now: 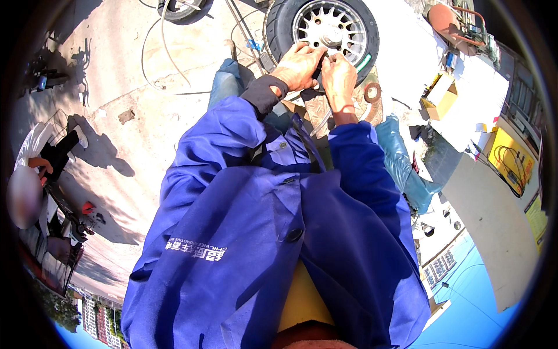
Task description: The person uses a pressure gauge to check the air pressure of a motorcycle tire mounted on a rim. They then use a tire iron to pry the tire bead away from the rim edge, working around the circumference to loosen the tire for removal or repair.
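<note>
A wheel with a black tyre (pixel 281 36) and a silver multi-spoked rim (pixel 352 36) lies before me at the top. My left hand (pixel 296 68) is closed at the rim's near side, its wrist in a black cuff. Close beside it, my right hand (pixel 340 77) has its fingers pinched together. Something small and dark (pixel 317 74) shows between the hands; its kind cannot be made out. The fingertips hide part of the rim and tyre. A pale green strip (pixel 364 63) marks the tyre's right side.
A tape-like brown ring (pixel 372 93) lies right of my right hand. Farther right are an open yellow carton (pixel 442 98), an orange tank (pixel 445 23) and a yellow panel with cables (pixel 511 160). Another tyre (pixel 179 14) and a thin hose (pixel 165 36) lie upper left. A person (pixel 49 148) is far left.
</note>
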Motion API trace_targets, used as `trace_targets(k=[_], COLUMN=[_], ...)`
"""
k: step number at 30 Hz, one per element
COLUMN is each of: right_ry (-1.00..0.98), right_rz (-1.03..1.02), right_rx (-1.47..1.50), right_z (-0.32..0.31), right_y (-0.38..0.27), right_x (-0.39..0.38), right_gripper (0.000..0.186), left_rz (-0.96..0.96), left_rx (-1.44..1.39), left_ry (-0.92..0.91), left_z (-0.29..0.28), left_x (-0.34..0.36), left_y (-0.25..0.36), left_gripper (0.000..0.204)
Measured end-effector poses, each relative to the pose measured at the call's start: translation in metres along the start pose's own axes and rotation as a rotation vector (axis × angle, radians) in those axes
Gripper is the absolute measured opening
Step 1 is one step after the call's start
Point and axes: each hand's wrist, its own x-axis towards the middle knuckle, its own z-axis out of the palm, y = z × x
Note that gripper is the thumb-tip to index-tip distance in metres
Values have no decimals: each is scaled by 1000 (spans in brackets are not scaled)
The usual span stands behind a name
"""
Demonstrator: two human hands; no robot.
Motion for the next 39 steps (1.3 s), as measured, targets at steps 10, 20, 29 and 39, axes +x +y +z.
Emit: trace_targets(k=[10, 20, 29, 39], right_ry=[-16, -3, -42, 45], right_rz=[-347, -206, -52, -307], right_rx=[-201, 55, -5, -107], right_z=[3, 3, -2, 12], right_y=[5, 6, -3, 10], right_x=[8, -3, 3, -8], right_gripper=[13, 22, 20, 15], left_rz=[-35, -33, -22, -50], left_rx=[-37, -47, -33, -84], left_ry=[-4, -17, 49, -22], left_z=[-2, -4, 2, -2], left_x=[0, 1, 0, 0], left_y=[1, 2, -1, 2], left_gripper=[99, 96, 93, 96])
